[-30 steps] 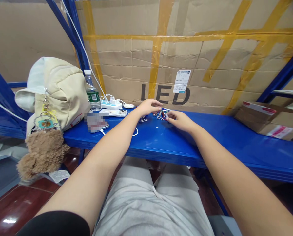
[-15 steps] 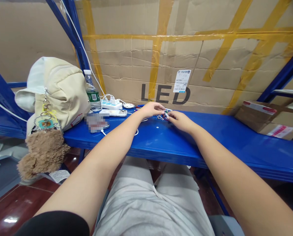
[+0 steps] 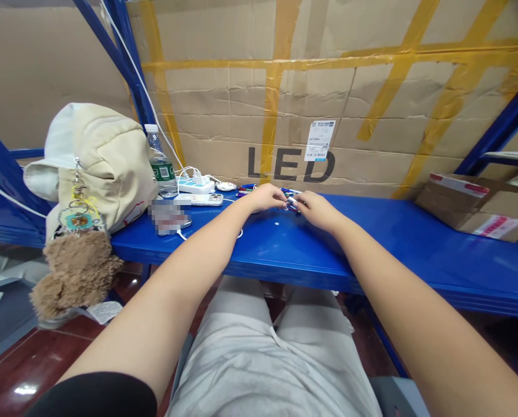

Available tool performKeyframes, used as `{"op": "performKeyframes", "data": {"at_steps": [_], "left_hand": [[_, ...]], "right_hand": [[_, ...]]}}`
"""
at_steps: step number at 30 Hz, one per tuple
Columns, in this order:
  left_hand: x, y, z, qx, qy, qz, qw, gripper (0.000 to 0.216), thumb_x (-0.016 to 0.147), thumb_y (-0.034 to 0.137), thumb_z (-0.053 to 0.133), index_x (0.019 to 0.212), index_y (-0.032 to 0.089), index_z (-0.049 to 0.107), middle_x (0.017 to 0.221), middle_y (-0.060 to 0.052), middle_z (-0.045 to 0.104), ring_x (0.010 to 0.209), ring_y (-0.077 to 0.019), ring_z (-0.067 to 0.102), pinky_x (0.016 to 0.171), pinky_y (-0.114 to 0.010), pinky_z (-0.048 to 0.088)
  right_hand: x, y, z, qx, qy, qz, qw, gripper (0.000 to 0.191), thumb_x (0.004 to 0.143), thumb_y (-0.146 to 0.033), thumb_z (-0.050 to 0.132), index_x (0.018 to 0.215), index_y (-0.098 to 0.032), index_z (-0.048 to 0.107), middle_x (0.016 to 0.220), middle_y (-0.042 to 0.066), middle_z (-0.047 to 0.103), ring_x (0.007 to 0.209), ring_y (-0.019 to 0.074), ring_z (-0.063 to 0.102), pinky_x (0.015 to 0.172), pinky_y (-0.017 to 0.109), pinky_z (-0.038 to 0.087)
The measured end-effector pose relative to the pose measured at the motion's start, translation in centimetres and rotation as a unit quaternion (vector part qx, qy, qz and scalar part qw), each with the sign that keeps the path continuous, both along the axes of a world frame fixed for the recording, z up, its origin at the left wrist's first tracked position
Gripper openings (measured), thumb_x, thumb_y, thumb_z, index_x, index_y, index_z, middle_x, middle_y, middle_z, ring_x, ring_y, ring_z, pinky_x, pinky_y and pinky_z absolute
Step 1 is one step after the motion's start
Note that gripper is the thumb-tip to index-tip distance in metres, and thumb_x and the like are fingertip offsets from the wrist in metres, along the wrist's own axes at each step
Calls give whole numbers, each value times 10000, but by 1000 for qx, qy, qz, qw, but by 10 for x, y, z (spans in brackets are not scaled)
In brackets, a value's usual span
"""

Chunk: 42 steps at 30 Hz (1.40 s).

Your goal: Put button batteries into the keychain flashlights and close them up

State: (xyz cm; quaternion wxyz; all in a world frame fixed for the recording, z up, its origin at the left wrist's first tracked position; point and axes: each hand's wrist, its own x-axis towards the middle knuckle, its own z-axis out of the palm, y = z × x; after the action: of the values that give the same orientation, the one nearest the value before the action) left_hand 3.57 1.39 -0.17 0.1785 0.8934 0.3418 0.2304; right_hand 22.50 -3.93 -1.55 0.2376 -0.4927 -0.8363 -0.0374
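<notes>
My left hand (image 3: 267,198) is over the back of the blue table, its fingers bent and their tips drawn together. Facing it, my right hand (image 3: 314,208) pinches a small shiny silver-white piece (image 3: 292,201) between thumb and fingers. The fingertips of both hands nearly meet around this piece, and whether the left ones grip it is hard to see. Behind and below the hands lie thin pen-like sticks, with a blue one (image 3: 288,191) behind the fingers. More coloured sticks (image 3: 247,188) lie left of my left hand, partly hidden by it.
Left on the blue table (image 3: 280,255) are a cream bag (image 3: 111,156) with a fluffy brown charm (image 3: 80,266), a water bottle (image 3: 163,168), a power strip (image 3: 193,185) and phones with white cables. A large LED carton (image 3: 224,116) backs the table. A small carton (image 3: 471,202) stands right.
The fingertips have shifted slightly around the small piece, which shows silver-white now. The left fingers have lowered and curled more. The whole view has moved a little.
</notes>
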Motion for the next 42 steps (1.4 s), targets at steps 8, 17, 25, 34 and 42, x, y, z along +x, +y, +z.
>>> {"op": "performKeyframes", "data": {"at_steps": [8,17,25,34,42], "left_hand": [[0,-3,2,27,50,3,998,229,823,224,603,969,137,756,853,-33,727,777,-151,622,736,-251,448],[0,-7,5,44,72,7,996,227,832,251,595,948,147,760,866,-40,735,783,-159,626,732,-255,441],[0,-1,1,43,-7,-2,999,225,831,277,590,863,120,749,795,-42,723,758,-149,624,695,-240,431],[6,-10,4,107,10,-18,994,235,859,240,564,964,130,743,927,-68,740,847,-172,645,764,-262,442],[7,-13,4,92,15,-28,995,232,861,237,559,952,130,744,914,-61,739,843,-169,643,752,-260,438]], "right_hand": [[1,-2,1,-14,-35,-14,999,222,936,-182,458,943,-135,675,994,142,700,901,239,612,784,320,452],[4,-5,0,-59,-29,1,998,205,941,-214,473,949,-161,672,1002,117,711,864,229,628,749,310,441],[1,-4,-1,-47,30,-2,998,207,925,-172,452,838,-153,639,905,103,695,813,211,595,728,291,417],[6,-11,0,-278,313,50,907,235,929,-330,532,766,-160,535,638,-26,454,507,76,357,489,227,294],[6,-7,-5,-332,363,78,867,442,806,-489,704,665,-212,390,513,-100,265,406,36,200,371,191,147]]}}
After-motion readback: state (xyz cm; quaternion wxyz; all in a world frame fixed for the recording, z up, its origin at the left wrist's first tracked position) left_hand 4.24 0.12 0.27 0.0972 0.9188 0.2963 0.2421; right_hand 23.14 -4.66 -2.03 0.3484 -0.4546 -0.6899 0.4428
